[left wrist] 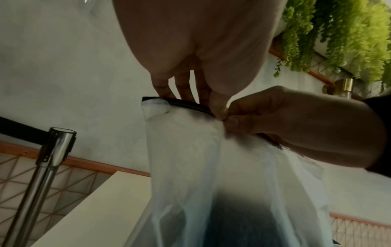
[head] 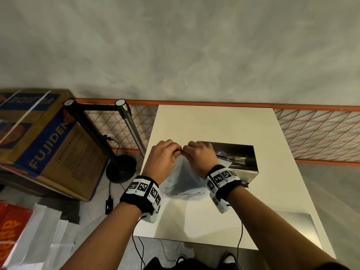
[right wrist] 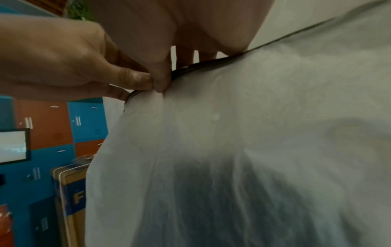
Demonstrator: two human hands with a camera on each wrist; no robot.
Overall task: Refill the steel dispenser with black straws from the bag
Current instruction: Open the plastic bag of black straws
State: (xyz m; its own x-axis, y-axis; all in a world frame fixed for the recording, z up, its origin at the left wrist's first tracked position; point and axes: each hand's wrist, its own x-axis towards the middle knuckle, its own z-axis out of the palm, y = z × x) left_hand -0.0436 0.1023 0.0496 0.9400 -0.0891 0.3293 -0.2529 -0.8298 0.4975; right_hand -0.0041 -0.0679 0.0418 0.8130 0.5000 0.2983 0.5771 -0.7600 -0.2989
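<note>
Pinching the dark zip strip at the top of the translucent white plastic bag (head: 182, 179), the left hand (head: 162, 155) and right hand (head: 200, 152) meet thumb to thumb above the white surface (head: 210, 123), each grip pressed onto the seal. Dark black straws (right wrist: 211, 200) show dimly through the bag's lower half. Toward the surface's right edge sits the open rectangular steel dispenser (head: 237, 160); its contents cannot be made out.

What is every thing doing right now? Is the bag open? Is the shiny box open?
Plastic bag: held upright above the table, black zip strip at its top still closed, dark straws showing faintly inside.
Left hand: pinching the bag's top edge.
Right hand: pinching the top edge right beside it.
Steel dispenser: on the white table, top open.
Steel lid: lying flat near the table corner.
</note>
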